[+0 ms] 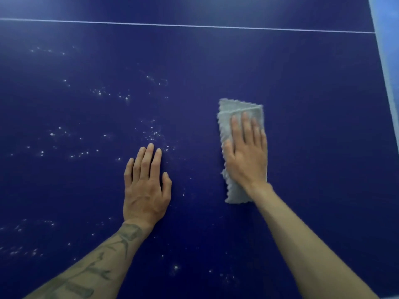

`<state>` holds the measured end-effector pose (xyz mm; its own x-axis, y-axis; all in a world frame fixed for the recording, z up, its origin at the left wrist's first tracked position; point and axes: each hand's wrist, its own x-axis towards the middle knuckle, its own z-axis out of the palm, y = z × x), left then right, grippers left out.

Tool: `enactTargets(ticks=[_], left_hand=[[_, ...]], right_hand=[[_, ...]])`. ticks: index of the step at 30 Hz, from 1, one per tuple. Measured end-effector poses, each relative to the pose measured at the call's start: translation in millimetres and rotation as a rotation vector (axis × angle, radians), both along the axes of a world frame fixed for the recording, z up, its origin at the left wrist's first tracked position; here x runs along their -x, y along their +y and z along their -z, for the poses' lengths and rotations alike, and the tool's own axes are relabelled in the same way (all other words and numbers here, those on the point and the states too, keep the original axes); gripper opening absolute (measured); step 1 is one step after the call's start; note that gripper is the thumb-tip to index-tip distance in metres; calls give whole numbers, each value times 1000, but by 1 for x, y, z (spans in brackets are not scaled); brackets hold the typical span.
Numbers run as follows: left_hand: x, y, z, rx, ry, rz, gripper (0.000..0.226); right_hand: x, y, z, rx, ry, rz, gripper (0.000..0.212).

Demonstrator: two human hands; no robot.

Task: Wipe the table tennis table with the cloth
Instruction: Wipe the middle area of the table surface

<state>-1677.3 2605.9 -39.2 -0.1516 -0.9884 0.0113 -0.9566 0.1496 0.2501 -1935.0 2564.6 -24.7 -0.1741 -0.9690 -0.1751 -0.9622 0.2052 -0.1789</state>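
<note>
The dark blue table tennis table fills the view. A folded grey cloth lies flat on it, right of centre. My right hand presses flat on the cloth with straight fingers, covering its middle. My left hand rests flat on the bare table surface to the left of the cloth, fingers straight and holding nothing. White specks and droplets are scattered over the left and middle of the table, some just beyond my left fingertips.
A thin white line crosses the table near the top of the view. The table's white right edge runs down the far right, with lighter blue floor beyond it.
</note>
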Motion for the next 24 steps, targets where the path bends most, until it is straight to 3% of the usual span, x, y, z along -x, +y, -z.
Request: enactTargets(ticks=[4,8,11,15,19,21,24], left_hand=[[0,0,0,-1,-7,-1,59],[1,0,1,19,2,12,59],[1,0,-1,20,7,0,59],[1,0,-2,-5,19,-10,59],[1,-1,-2,-6,9,-9,59],[1,-1,-2,6,5,-7,59],[1,0,-2,24,2,4,59]], right_hand=[[-37,-40,-2,45,-19,115,68],[-89,-21,3,58,-26,-178,67],[-73,23,6,86,-43,-375,66],[-12,27,6,39,10,-141,66],[-30,-8,2,48,-13,100,67],[-58,-15,3,52,-24,56,68],[-92,11,5,67,-38,-202,67]])
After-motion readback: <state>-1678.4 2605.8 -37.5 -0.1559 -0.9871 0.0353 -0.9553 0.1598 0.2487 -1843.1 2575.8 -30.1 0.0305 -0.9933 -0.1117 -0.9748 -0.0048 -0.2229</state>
